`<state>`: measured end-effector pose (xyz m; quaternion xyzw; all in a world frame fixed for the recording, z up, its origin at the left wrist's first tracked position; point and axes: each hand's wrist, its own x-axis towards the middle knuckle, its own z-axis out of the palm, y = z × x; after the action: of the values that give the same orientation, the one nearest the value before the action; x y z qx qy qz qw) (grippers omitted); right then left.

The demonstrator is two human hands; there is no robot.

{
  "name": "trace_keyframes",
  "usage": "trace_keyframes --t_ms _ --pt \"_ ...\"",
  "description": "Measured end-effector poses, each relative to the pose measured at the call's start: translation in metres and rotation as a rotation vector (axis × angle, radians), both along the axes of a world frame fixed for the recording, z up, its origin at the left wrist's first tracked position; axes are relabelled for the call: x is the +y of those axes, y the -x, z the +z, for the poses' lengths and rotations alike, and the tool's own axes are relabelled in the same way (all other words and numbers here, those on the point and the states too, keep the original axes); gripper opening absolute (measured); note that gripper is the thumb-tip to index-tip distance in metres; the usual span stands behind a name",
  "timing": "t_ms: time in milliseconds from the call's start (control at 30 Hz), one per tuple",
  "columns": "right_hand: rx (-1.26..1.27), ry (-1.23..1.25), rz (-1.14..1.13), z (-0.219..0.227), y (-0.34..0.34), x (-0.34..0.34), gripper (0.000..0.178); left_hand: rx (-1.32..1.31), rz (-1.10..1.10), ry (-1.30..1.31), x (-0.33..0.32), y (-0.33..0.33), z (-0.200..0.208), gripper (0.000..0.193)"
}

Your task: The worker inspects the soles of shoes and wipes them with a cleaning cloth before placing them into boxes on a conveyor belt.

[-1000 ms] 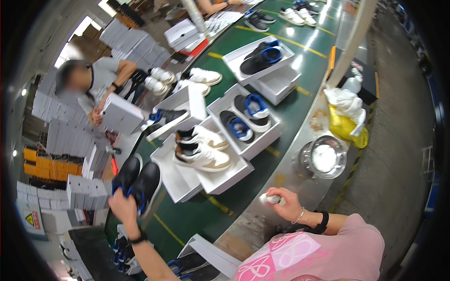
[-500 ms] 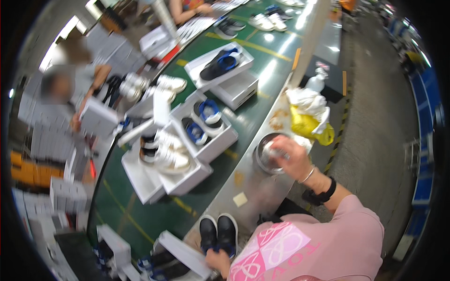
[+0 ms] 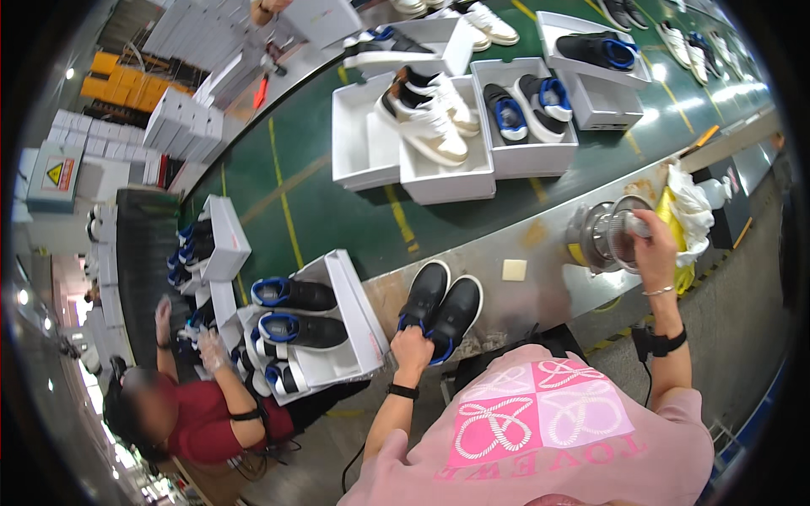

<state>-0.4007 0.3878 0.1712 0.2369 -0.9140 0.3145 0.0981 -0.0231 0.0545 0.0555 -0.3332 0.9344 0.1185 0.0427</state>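
My left hand (image 3: pixel 412 347) is closed on a pair of black slip-on sneakers (image 3: pixel 434 304) with blue linings and white sole edges, gripping both at the heel openings, toes pointing away from me. At the right, my right hand (image 3: pixel 656 253) is closed at the round dish-like top of a metal container (image 3: pixel 595 236). A small pale thing (image 3: pixel 639 226) shows at its fingertips; its kind is not clear. The container stands on the metal ledge (image 3: pixel 553 291) along the belt. A cream square pad (image 3: pixel 514 270) lies on the ledge between my hands.
White shoe boxes (image 3: pixel 447 185) holding white and dark sneakers stand on the green belt (image 3: pixel 295 198). Another box (image 3: pixel 359 337) of black sneakers is left of my left hand. A co-worker (image 3: pixel 202 413) sits at the lower left. Yellow and white cloths (image 3: pixel 688 219) lie beyond my right hand.
The view has swung left, bringing the seated co-worker into sight. My right hand has come up out of the container's dish to its near rim. My left hand keeps its grip on the sneakers.
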Motion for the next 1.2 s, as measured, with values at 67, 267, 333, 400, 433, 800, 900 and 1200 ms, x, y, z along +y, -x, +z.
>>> trace_keyframes --t_ms 67,267,333,400,433,800,900,1200 --pt "-0.005 0.013 -0.039 -0.008 -0.002 0.003 0.037 0.05 0.168 -0.184 -0.008 0.008 0.012 0.023" --pt "-0.029 -0.036 0.023 -0.005 0.001 -0.009 0.033 1.028 0.941 -1.863 -0.005 0.0 0.02 0.046" --pt "-0.024 -0.042 -0.025 -0.012 -0.002 -0.008 0.032 1.094 0.691 -1.862 0.008 -0.001 0.012 0.051" --pt "0.018 -0.063 -0.027 -0.009 0.002 -0.011 0.033 1.138 0.764 -1.624 0.019 0.013 0.032 0.063" --pt "0.018 -0.074 -0.03 -0.004 -0.001 -0.015 0.033 1.133 0.769 -1.636 0.017 0.006 0.027 0.063" --pt "-0.759 0.336 0.263 -0.076 -0.179 -0.176 0.036 1.112 0.958 -2.327 0.019 -0.057 -0.017 0.067" --pt "-0.831 0.278 0.565 -0.074 -0.233 -0.22 0.037 1.126 0.964 -2.285 0.024 -0.07 -0.034 0.064" --pt "-0.591 0.144 0.483 -0.157 -0.208 -0.277 0.034 1.267 1.173 -1.868 0.055 -0.139 -0.117 0.04"
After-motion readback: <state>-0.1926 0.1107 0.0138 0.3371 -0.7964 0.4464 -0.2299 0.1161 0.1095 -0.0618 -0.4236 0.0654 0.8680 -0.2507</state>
